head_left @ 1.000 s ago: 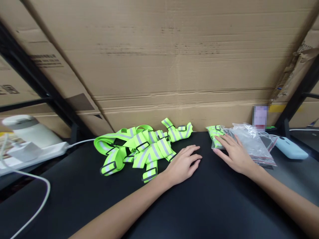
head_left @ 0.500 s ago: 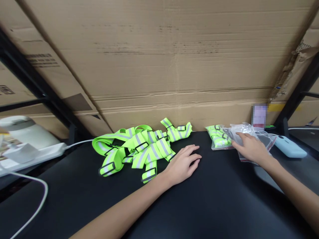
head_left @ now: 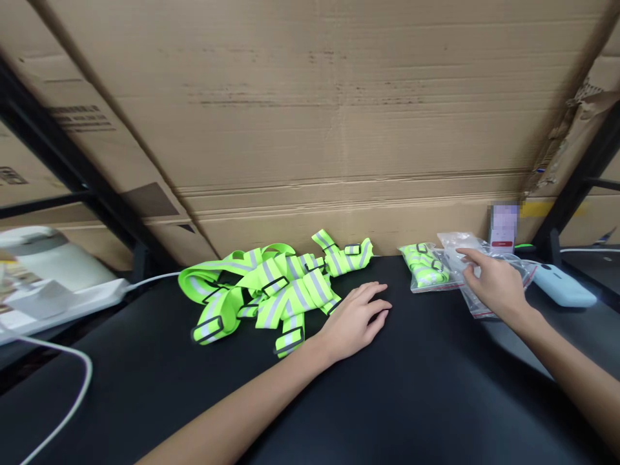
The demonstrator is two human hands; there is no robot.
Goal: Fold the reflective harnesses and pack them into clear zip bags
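Note:
My left hand (head_left: 357, 321) lies on the black table with nothing in it, its fingers loosely stretched and slightly apart. Just left of it is a tangled pile of neon-green straps (head_left: 295, 294) with grey reflective stripes and black buckles. My right hand (head_left: 496, 284) is over several clear zip bags (head_left: 477, 303), its index finger and thumb apart above the plastic. Whether the fingertips press on a bag is hard to tell. To the left of these bags sits a filled clear bag (head_left: 427, 266) holding a folded green strap; an edge of loose plastic meets it.
A light-blue device (head_left: 564, 285) lies right of the bags, and a phone (head_left: 504, 229) leans at the back. A white power strip (head_left: 92, 300) with a cable and a pale bottle (head_left: 58, 255) stand at the left. Cardboard (head_left: 339, 129) walls the back.
My right hand has moved slightly right, and its fingers have curled somewhat. The clear bags beneath it have shifted, one spreading left and back. My left hand and the strap pile stay put.

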